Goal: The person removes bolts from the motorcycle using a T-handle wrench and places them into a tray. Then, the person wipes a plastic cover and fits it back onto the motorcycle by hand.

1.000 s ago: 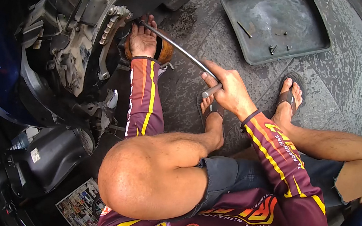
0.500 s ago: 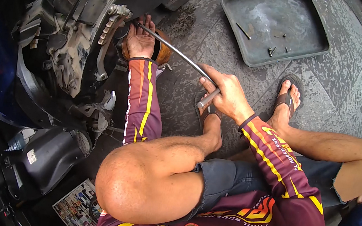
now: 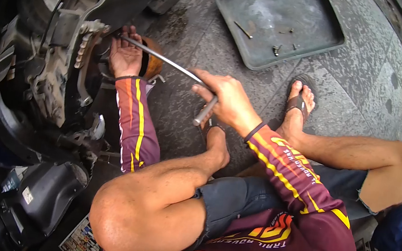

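Note:
My right hand (image 3: 230, 99) is closed around the bar handle of a long metal T-handle wrench (image 3: 168, 62). The wrench's shaft slants up and left to the underside of the motorcycle (image 3: 56, 71), where its tip meets a spot I cannot make out. Palm up beside that tip, my left hand (image 3: 126, 57) has its fingers stretched out under the end of the shaft. A rusty orange-brown round part (image 3: 153, 63) sits just right of my left palm.
A dark tray (image 3: 276, 13) on the tiled floor holds several bolts (image 3: 276, 50). A black plastic motorcycle part (image 3: 47, 196) lies at lower left, near a printed sheet (image 3: 82, 239). My sandalled foot (image 3: 299, 105) rests below the tray.
The head view has shifted, so the scene sits further left. The wrench's bar handle is turned slightly steeper in my right hand. My left hand stays at the shaft's end.

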A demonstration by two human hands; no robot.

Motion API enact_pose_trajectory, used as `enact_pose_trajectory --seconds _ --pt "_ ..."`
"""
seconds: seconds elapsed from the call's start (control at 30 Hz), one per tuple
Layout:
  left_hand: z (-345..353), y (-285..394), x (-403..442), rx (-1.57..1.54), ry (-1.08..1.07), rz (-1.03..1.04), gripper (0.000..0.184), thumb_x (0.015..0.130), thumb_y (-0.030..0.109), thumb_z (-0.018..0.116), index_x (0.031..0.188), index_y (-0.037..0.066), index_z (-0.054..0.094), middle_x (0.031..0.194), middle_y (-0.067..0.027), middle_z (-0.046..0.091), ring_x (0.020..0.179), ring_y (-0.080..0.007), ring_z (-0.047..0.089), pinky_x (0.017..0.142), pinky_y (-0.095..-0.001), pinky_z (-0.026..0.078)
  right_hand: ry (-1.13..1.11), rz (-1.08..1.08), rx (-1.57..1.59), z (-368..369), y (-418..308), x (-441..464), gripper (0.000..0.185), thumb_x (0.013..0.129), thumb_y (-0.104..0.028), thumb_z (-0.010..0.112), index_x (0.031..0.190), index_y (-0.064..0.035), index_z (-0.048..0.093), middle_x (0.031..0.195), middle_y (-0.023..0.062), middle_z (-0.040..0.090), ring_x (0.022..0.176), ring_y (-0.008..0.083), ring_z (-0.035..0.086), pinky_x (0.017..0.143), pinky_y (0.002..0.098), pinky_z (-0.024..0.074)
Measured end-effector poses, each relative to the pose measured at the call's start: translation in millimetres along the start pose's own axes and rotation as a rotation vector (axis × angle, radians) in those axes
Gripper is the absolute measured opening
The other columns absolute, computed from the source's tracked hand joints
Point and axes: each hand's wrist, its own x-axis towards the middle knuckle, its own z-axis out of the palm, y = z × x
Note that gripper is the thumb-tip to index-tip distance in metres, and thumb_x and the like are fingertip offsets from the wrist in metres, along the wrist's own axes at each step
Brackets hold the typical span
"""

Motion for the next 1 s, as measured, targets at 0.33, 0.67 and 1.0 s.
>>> enact_pose_trajectory --seconds 0.33,0.67,1.0 --pt "50 -84 -157 0.475 -0.633 -0.12 0.038 0.098 0.036 0.045 0.101 0.001 0.058 0.1 -0.0048 0.052 0.095 -0.0136 0.05 0.081 -0.0257 0.042 -0.137 0.623 0.476 -5 -33 -25 0.055 0.091 -0.048 0.051 0.1 0.0048 0.062 0.088 0.0208 0.064 0.088 0.0317 0.063 0.077 0.039 0.0492" --pt "40 -70 -158 0.252 -0.451 -0.333 0.027 0.101 0.029 0.041 0.095 0.005 0.051 0.058 0.007 0.025 0.043 -0.0023 0.021 0.039 -0.0204 0.017 -0.219 0.246 -0.016 -18 -9 -80 0.053 0.085 -0.015 0.052 0.136 -0.0092 0.041 0.081 0.0243 0.063 0.073 0.0411 0.063 0.067 0.047 0.0516" --pt "37 -63 -153 0.234 -0.386 -0.326 0.027 0.1 0.03 0.043 0.091 0.006 0.05 0.056 0.0072 0.024 0.042 -0.0023 0.021 0.038 -0.0202 0.018 -0.197 0.203 0.083 -16 -48 -58 0.059 0.082 -0.011 0.052 0.14 -0.0111 0.038 0.111 0.0267 0.058 0.078 0.0388 0.065 0.078 0.0421 0.0528"
